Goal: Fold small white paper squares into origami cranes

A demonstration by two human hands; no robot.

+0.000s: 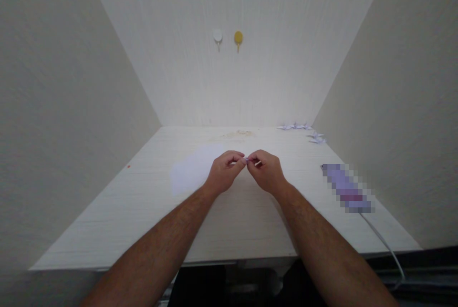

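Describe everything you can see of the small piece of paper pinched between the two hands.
The small piece of paper is pale lilac-white and looks thin. Only a sliver shows because fingers cover most of it, so its shape and folds cannot be told. It sits over the middle of the white table; whether it touches the surface is unclear. The left hand pinches its left end and the right hand its right end, fingertips nearly meeting.

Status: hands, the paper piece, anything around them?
Left hand and right hand both pinch the small paper piece over the desk. Pale sheet lies flat beside left hand. Folded paper figures at far right, well apart.
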